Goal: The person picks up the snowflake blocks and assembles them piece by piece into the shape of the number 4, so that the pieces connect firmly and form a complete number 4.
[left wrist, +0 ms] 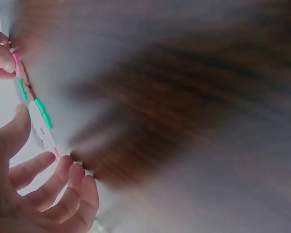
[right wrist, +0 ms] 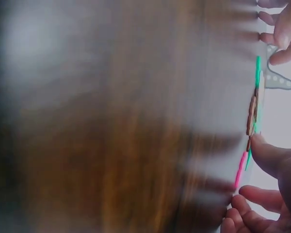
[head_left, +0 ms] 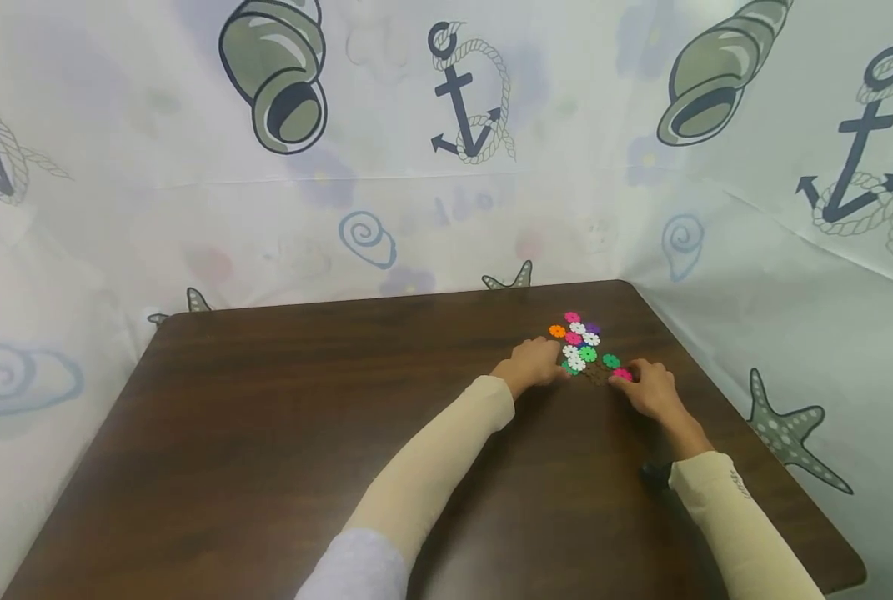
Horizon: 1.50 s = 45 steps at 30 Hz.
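Note:
Flower-shaped discs in white, pink, orange, purple, green and brown lie in a loose cluster on the dark table; a light green disc is near its middle. My left hand rests at the cluster's left side, fingers relaxed and spread from the thumb in the left wrist view. On the right side, my right hand has thumb and fingertips around a pink disc, touching its edge; the right wrist view shows this hand with fingers loosely bent and apart from the thumb beside the pink disc.
The brown table has its right edge just beyond my right hand. A patterned cloth with anchors, shells and starfish hangs behind and at the sides. A dark shadowed patch lies by my right wrist.

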Available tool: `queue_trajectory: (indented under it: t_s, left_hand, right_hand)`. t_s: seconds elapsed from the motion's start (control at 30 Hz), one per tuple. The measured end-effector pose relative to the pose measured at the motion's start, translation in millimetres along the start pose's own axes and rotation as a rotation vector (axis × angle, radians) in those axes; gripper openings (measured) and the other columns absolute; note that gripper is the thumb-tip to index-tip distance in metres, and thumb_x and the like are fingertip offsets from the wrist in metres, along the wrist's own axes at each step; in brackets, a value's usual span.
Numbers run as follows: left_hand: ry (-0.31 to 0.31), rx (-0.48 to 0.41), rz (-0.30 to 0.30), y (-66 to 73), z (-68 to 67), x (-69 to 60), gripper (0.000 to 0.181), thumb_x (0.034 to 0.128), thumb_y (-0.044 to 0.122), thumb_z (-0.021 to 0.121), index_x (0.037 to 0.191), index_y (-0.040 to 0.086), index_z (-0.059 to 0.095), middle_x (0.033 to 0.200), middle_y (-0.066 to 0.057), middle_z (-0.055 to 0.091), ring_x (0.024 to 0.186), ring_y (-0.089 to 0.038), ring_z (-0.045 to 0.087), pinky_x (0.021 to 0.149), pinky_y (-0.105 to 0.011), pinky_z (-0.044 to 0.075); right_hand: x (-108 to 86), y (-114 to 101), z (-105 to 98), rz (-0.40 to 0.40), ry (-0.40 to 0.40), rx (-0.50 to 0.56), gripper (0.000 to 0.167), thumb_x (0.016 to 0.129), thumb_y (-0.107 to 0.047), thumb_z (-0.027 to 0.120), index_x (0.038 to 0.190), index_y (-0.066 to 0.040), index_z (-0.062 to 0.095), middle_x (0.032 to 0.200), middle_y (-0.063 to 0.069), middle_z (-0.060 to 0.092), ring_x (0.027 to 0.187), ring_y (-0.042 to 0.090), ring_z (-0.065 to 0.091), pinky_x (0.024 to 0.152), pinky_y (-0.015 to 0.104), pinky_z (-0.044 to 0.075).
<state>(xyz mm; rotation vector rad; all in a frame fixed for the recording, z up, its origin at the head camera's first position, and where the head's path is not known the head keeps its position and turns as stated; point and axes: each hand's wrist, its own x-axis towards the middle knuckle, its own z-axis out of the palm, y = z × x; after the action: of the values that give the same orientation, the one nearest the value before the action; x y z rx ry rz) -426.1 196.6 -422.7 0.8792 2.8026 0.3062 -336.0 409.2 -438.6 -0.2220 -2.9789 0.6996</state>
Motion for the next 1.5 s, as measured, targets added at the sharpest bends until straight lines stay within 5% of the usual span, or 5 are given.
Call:
queue_trajectory:
  t_s: [0.27, 0.57, 0.8, 1.1, 1.5]
  left_hand:
    - [0.030, 0.031, -0.118, 1.0, 5.2, 10.1, 0.061, 0.1007, 0.059, 0.055, 0.146, 0.019, 0.052, 0.137, -0.008, 0.063, 0.122, -0.023, 0.063, 0.099, -0.038, 0.055]
    - [0.032, 0.107, -0.126, -3.2, 6.9, 20.9, 0.035, 0.1035, 0.047, 0.057, 0.131, 0.025, 0.057, 0.103, 0.001, 0.071, 0.091, -0.015, 0.067, 0.074, -0.033, 0.055]
    - [0.026, 0.018, -0.111, -0.9, -0.5, 25.4, 0.026, 0.1054, 0.034, 0.057, 0.130, 0.025, 0.058, 0.114, 0.000, 0.070, 0.102, -0.019, 0.067, 0.083, -0.037, 0.055]
    - [-0.016, -0.119, -0.151, -5.2, -10.5, 34.8, 0.014, 0.1010, 0.020, 0.058, 0.112, 0.015, 0.064, 0.094, 0.001, 0.062, 0.076, -0.014, 0.050, 0.063, -0.030, 0.043]
    - [-0.019, -0.189, -0.157, -8.1, -5.4, 42.4, 0.030, 0.0986, 0.046, 0.064, 0.108, 0.018, 0.063, 0.093, 0.003, 0.066, 0.085, -0.018, 0.062, 0.080, -0.036, 0.051]
  right_hand:
    - [11.0, -6.4, 10.0, 0.029, -0.024, 0.056, 0.058, 0.104, -0.032, 0.060, 0.137, 0.014, 0.050, 0.131, 0.042, 0.049, 0.126, 0.062, 0.039, 0.106, 0.068, 0.035]
    - [18.9, -10.5, 10.8, 0.013, -0.015, 0.074, 0.047, 0.103, -0.027, 0.063, 0.130, 0.011, 0.057, 0.119, 0.036, 0.059, 0.117, 0.056, 0.051, 0.098, 0.065, 0.043]
    - [25.6, -10.3, 5.2, -0.001, -0.021, 0.076, 0.039, 0.100, -0.019, 0.065, 0.123, 0.012, 0.059, 0.114, 0.037, 0.063, 0.109, 0.054, 0.058, 0.093, 0.063, 0.048]
    - [23.6, -13.7, -0.6, 0.095, -0.044, 0.146, 0.041, 0.100, -0.019, 0.066, 0.124, 0.014, 0.056, 0.108, 0.029, 0.060, 0.097, 0.040, 0.058, 0.084, 0.051, 0.049]
    - [25.6, -15.3, -6.0, 0.123, -0.061, 0.142, 0.041, 0.099, -0.018, 0.067, 0.123, 0.013, 0.056, 0.105, 0.027, 0.060, 0.094, 0.037, 0.058, 0.081, 0.049, 0.048]
